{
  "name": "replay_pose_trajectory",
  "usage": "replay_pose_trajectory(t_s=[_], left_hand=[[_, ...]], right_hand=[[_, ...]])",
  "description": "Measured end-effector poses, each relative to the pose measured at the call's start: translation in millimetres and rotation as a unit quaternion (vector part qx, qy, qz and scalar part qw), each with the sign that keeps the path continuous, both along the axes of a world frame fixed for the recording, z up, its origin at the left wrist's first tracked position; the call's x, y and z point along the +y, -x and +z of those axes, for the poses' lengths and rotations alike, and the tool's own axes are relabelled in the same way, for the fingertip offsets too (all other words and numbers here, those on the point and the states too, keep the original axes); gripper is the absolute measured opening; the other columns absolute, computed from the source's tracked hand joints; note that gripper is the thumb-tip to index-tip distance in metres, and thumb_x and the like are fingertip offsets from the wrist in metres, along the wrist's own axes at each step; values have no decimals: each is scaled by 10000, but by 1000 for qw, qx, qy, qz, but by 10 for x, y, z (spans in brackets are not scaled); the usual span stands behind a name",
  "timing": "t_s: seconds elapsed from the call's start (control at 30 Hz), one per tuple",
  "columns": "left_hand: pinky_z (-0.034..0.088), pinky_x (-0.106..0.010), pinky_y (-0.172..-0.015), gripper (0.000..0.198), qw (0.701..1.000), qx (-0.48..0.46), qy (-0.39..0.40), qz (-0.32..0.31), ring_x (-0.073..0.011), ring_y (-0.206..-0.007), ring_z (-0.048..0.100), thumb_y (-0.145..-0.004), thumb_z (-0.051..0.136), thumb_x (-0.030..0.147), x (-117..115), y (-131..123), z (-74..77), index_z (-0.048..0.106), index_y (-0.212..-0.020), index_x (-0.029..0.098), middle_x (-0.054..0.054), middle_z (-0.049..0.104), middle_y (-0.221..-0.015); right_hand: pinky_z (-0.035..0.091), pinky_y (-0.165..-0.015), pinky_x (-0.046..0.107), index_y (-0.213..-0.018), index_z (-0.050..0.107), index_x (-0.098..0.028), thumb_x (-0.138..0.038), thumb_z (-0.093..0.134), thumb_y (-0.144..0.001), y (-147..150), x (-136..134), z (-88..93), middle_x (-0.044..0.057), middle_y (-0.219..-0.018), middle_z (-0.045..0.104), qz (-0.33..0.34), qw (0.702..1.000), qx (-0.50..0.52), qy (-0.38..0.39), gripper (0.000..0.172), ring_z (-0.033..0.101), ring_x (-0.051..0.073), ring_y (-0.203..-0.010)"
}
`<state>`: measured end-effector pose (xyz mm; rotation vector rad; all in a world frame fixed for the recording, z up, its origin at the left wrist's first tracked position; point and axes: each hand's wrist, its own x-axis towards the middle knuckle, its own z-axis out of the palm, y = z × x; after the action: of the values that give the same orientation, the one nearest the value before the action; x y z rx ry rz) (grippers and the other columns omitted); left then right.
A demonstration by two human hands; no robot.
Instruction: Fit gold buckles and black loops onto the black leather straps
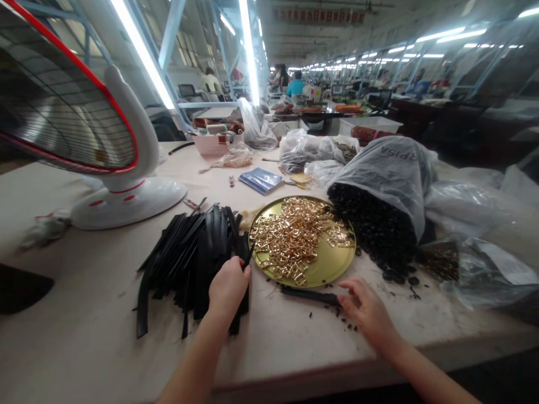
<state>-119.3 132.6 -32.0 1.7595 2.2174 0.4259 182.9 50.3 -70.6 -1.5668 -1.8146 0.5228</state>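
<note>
My left hand (228, 287) rests closed on the near right end of a pile of black straps (189, 258), pinching one strap. My right hand (365, 308) lies on the table with fingers curled on the end of a single black strap (309, 295) lying in front of a round gold tray (328, 266). The tray holds a heap of several small gold buckles (290, 235).
A white and red desk fan (105, 140) stands at the left. A plastic bag of small black pieces (379, 224) spills out right of the tray, with more clear bags (475, 264) around it. Farther back lie a blue packet (261, 180) and boxes. People work at distant tables.
</note>
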Motion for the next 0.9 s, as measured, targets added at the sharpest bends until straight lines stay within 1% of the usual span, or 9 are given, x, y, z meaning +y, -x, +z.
replay_pose_trajectory(t_s=[0.07, 0.13, 0.17, 0.27, 0.33, 0.4, 0.5, 0.63, 0.9], left_hand=[[410, -341, -697, 200, 999, -25, -20, -1, -266, -838, 587, -786, 431, 322, -32, -52, 29, 519, -864, 161, -110, 607, -861], [429, -306, -636, 216, 985, -169, -27, -9, -215, -739, 600, -796, 413, 321, -113, -189, 97, 486, -925, 164, -75, 601, -809], [433, -275, -589, 224, 954, -298, -13, -22, -178, -670, 595, -795, 421, 323, -174, -288, 136, 473, -950, 169, -51, 596, -782], [379, -194, -460, 226, 786, -602, 128, -58, -84, -499, 504, -757, 507, 303, -407, -673, 211, 501, -935, 163, -8, 574, -706], [355, -173, -450, 273, 682, -698, 217, -21, -60, -490, 479, -726, 554, 255, -561, -936, 198, 517, -979, 157, -9, 572, -712], [360, -171, -471, 296, 632, -737, 239, 11, -49, -497, 465, -731, 570, 283, -677, -1142, 143, 545, -994, 152, 4, 545, -691], [331, -168, -444, 344, 639, -737, 218, 31, -47, -473, 427, -751, 549, 384, -769, -1295, 59, 580, -994, 143, 26, 497, -632], [343, -173, -440, 241, 665, -715, 218, 6, -58, -465, 435, -731, 579, 274, -805, -1320, 55, 570, -922, 128, 41, 476, -566], [437, -186, -476, 125, 637, -726, 258, 25, -69, -523, 529, -737, 555, 176, -867, -1379, 132, 518, -850, 136, 4, 540, -677]], right_hand=[[444, -705, 324, -953, 555, -204, -344, 474, -821, -97, 93, 35, 67, -924, 574, -15, 1000, -1, -13, 209, 543, 207, -809], [447, -704, 314, -963, 552, -198, -313, 457, -829, -211, 245, 104, 64, -917, 576, -35, 998, -41, -30, 200, 550, 194, -789], [446, -713, 306, -978, 547, -192, -293, 442, -836, -261, 341, 146, 66, -924, 577, -44, 996, -75, -37, 203, 553, 188, -792], [436, -730, 276, -997, 548, -167, -240, 406, -851, -331, 683, 263, 71, -933, 589, -53, 981, -183, -35, 217, 564, 173, -814], [424, -734, 262, -965, 574, -174, -230, 410, -851, -296, 919, 303, 67, -926, 604, -40, 974, -222, -28, 208, 568, 172, -830], [413, -724, 260, -912, 602, -184, -249, 430, -845, -214, 1123, 301, 71, -912, 620, -22, 967, -254, -19, 195, 573, 178, -821], [401, -700, 285, -839, 617, -164, -283, 471, -827, -84, 1325, 251, 106, -884, 632, -14, 951, -309, -1, 188, 579, 207, -793], [393, -672, 301, -822, 606, -140, -262, 499, -814, 5, 1411, 196, 129, -864, 634, -14, 928, -373, 21, 162, 584, 230, -777], [369, -700, 299, -843, 610, -135, -120, 413, -835, 33, 1283, 230, 128, -891, 626, 31, 896, -442, 16, 198, 571, 227, -832]])
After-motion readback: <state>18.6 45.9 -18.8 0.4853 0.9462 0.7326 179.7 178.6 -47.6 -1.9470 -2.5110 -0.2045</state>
